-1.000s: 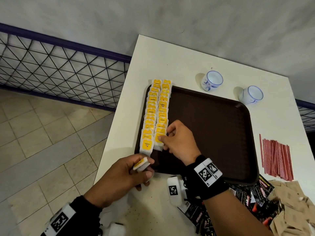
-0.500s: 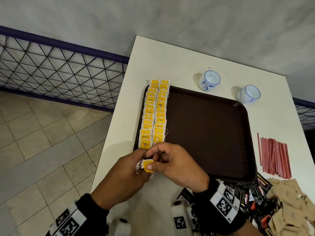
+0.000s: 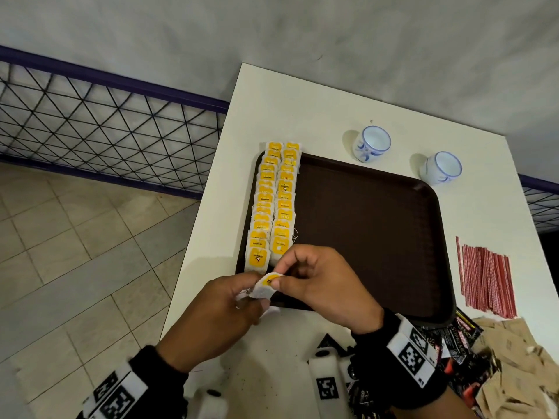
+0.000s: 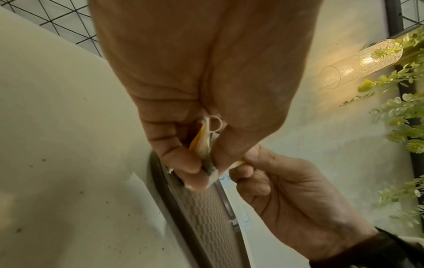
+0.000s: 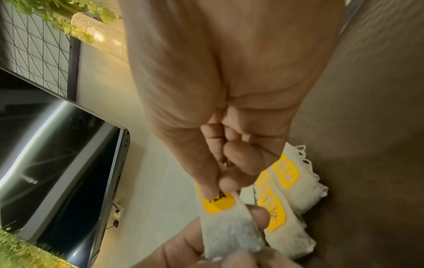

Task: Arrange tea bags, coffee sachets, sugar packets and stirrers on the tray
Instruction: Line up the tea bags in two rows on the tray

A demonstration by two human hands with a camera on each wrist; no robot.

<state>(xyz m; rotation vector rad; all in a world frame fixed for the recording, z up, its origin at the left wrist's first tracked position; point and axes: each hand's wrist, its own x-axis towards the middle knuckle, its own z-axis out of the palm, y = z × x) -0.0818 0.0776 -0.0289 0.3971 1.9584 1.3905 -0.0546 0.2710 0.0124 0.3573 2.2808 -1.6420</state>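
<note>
Got one tea bag pinched between both hands just over the near left corner of the tray, left hand gripping its white pouch, right hand pinching the yellow tag, two rows of tea bags right behind.

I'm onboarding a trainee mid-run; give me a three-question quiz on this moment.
1. True or false: both hands grip one tea bag.
2. Where do the red stirrers lie? A) on the tray B) on the table right of the tray C) in a cup
3. How many rows of tea bags are on the tray?

Key: 1 true: left hand, right hand. 2 B. 3 two.
</note>
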